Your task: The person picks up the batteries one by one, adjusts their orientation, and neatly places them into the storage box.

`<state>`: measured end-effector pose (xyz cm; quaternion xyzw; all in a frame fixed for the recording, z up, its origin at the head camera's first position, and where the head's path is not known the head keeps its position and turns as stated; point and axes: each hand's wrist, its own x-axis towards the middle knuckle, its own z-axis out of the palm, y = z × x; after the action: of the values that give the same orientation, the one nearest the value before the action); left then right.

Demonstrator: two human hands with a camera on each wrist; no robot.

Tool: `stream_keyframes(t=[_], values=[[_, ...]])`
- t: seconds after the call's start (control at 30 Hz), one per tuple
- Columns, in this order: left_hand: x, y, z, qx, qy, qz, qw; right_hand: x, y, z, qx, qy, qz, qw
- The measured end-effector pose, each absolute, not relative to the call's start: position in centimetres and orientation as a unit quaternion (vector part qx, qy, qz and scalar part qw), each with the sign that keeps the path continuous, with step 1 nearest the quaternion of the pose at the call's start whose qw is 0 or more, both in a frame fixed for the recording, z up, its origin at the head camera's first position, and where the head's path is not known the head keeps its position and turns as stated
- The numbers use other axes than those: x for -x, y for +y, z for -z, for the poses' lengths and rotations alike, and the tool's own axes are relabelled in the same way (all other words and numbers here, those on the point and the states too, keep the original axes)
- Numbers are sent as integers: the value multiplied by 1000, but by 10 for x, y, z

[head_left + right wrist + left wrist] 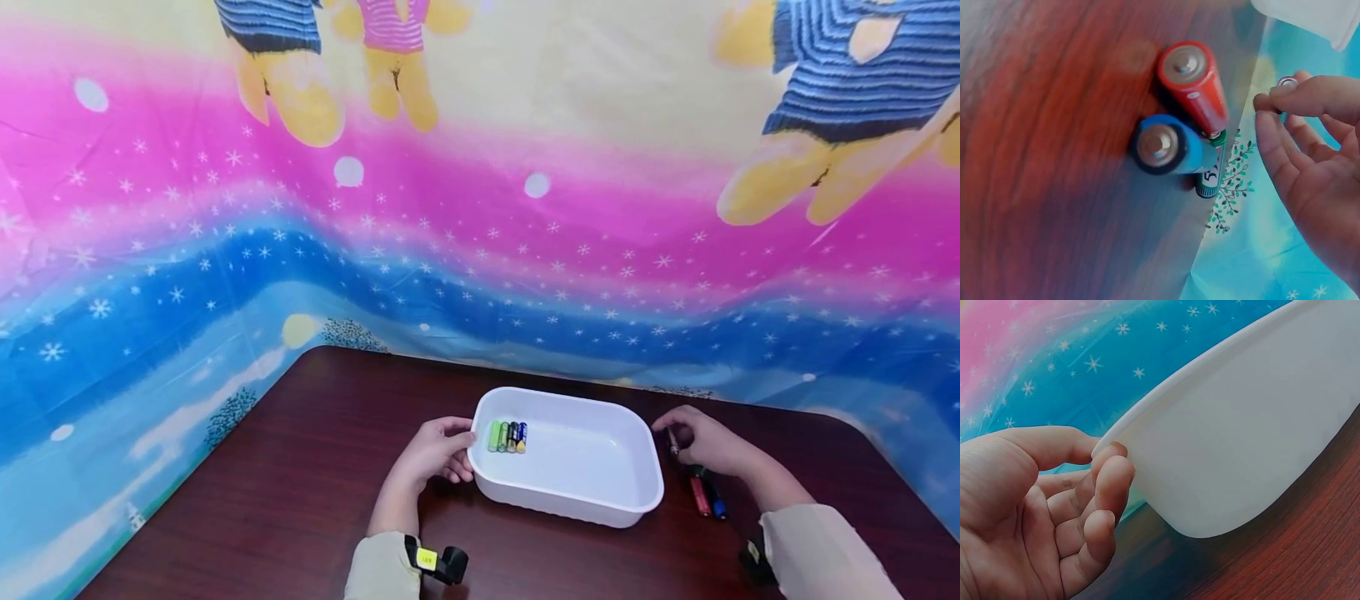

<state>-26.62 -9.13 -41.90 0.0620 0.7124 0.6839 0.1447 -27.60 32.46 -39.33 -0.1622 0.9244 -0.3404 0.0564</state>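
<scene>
A white plastic tub (562,500) stands on the table, and my left hand (435,450) pinches its left rim between thumb and fingers. Several small batteries (507,437), green, dark and blue, lie side by side at the tub's left end. Just beyond the right rim, my right hand (708,446) pinches a small battery (673,442) by thumb and fingertips; in the right wrist view the fingers mostly cover it. Below that hand lie a red battery (1200,84) and a blue battery (1182,150), with a smaller green-and-white battery (1209,181) partly behind them.
The dark brown wooden table (270,500) has a rounded far edge. Behind it hangs a printed cloth (480,250) with snowflakes and cartoon bears. A black strapped device (438,562) sits on the left wrist, and another (756,560) on the right.
</scene>
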Motion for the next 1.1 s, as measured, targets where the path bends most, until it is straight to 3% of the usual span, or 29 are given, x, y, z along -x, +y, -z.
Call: stream_keyframes(t=[0.53, 1.1], values=[[265, -91, 415, -59, 719, -678, 144, 276, 321, 394, 124, 822, 555, 36], [267, -92, 419, -63, 712, -684, 144, 273, 315, 383, 106, 809, 572, 85]])
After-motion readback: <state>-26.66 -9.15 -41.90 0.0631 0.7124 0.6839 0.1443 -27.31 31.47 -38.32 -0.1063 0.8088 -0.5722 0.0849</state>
